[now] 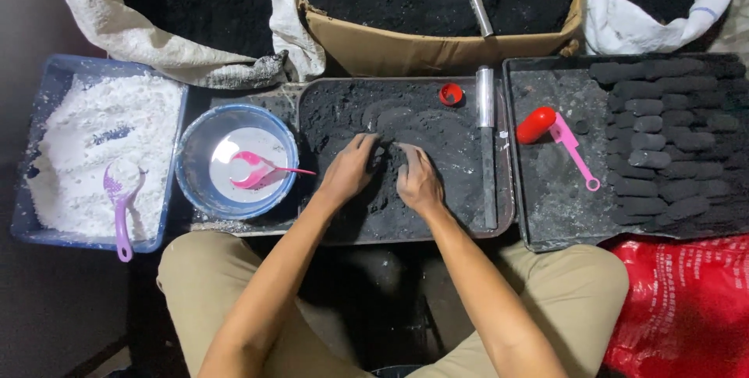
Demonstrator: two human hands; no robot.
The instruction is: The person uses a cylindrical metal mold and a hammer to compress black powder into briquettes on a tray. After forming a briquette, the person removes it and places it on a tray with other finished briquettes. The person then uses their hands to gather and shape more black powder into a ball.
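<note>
Knees in khaki nearest lens. Left hand (349,169) and right hand (419,181) sat in black paste (406,124) on middle tray (505,214), fingers curled loosely round small lump, not clenched. Finished briquettes (663,140) filled right tray's far half; near half bare. Judged roughly half done; paste left.

I sit in a small charcoal-briquette workshop: 2 sacks (187,42) and a cardboard box (437,46) of black powder fill the top of the frame, a tray of pressed black briquettes (663,144) lies at right, a blue tub of white powder (94,152) at left.
</note>
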